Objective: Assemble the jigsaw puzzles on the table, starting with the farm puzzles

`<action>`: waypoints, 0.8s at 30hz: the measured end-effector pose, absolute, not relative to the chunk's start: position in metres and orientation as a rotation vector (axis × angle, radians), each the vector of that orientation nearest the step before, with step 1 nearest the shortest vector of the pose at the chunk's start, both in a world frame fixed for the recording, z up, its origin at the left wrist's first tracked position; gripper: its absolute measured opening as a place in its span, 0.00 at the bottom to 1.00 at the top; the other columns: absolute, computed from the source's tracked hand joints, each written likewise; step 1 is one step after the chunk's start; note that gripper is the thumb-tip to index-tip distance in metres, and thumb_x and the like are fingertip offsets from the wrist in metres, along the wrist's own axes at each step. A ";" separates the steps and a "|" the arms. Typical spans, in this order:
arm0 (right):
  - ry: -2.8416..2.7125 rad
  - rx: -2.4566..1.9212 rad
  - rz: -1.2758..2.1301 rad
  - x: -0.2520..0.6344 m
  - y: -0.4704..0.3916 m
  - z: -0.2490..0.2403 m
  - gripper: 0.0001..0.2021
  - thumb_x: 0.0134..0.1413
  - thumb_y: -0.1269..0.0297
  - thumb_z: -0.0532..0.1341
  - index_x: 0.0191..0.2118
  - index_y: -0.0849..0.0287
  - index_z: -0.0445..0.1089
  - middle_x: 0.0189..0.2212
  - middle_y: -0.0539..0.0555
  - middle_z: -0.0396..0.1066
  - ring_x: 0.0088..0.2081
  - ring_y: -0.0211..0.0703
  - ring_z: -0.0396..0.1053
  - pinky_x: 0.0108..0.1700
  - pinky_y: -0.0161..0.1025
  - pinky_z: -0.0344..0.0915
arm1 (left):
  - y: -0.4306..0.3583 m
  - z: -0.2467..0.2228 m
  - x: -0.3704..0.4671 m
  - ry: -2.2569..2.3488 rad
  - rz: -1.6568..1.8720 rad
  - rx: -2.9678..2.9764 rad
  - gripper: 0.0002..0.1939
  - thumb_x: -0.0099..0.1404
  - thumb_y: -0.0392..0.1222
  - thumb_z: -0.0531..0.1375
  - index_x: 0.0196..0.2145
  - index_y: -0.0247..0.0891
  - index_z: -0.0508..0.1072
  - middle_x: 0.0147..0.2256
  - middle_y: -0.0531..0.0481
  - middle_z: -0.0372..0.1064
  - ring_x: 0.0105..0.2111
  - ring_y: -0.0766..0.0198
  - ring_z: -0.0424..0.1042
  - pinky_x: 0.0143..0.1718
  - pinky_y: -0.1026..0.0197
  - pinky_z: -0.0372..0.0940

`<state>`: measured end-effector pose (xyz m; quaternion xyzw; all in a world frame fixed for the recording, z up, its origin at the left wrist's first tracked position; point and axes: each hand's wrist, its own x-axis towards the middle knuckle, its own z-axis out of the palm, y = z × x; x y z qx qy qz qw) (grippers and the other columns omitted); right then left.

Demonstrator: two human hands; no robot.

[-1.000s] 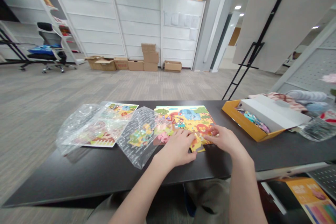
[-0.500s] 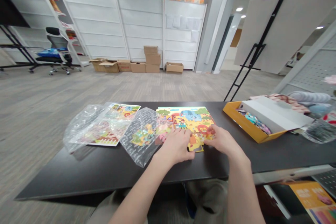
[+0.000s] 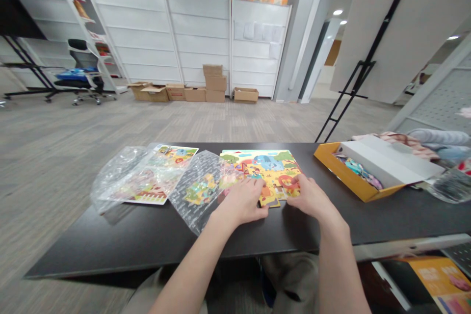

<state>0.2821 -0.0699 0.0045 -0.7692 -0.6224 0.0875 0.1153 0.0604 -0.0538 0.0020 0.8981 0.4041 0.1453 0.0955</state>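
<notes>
A colourful animal puzzle (image 3: pixel 270 163) lies on the dark table, with an elephant at its top and a red lion at its right. My left hand (image 3: pixel 245 201) rests on its lower left part, fingers bent over a yellow-orange piece (image 3: pixel 270 199). At the lower right edge, my right hand (image 3: pixel 307 195) pinches a puzzle piece (image 3: pixel 293 190) near the lion. Small gaps show between pieces there. Beside my left hand lies a clear plastic bag (image 3: pixel 200 189) with loose pieces in it, its right end overlapping the puzzle.
On the left, crumpled clear plastic (image 3: pixel 121 176) covers part of a printed picture sheet (image 3: pixel 154 195). An open yellow box (image 3: pixel 358 186) with wrapped items stands at the right, near folded cloths (image 3: pixel 434 137). The dark table's (image 3: pixel 110 245) front edge runs before my legs.
The yellow-orange piece under my left hand has shifted slightly left and up, and a gap has opened beside the piece at my right hand. My left hand moved slightly left.
</notes>
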 end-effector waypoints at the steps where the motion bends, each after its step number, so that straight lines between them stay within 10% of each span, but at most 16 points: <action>1: -1.817 -2.231 0.260 0.283 -0.070 0.005 0.22 0.42 0.64 0.68 0.47 0.59 0.68 0.42 0.61 0.71 0.41 0.51 0.72 0.39 0.39 0.63 | -0.054 0.003 0.061 1.203 0.417 2.665 0.22 0.60 0.47 0.62 0.50 0.36 0.68 0.47 0.39 0.74 0.48 0.46 0.74 0.50 0.49 0.69; 15: -1.699 -2.002 0.555 0.304 -0.063 -0.001 0.09 0.49 0.64 0.66 0.38 0.57 0.72 0.33 0.53 0.78 0.33 0.45 0.76 0.37 0.37 0.66 | -0.055 0.008 0.058 1.190 0.375 2.658 0.21 0.61 0.47 0.62 0.50 0.36 0.68 0.47 0.38 0.74 0.48 0.46 0.74 0.51 0.49 0.68; 24: -1.872 -2.107 0.435 0.303 -0.079 0.004 0.18 0.32 0.62 0.75 0.34 0.57 0.74 0.34 0.55 0.76 0.36 0.49 0.74 0.36 0.38 0.65 | -0.055 0.010 0.058 1.184 0.394 2.670 0.22 0.61 0.48 0.62 0.50 0.34 0.69 0.46 0.38 0.75 0.47 0.46 0.74 0.51 0.50 0.68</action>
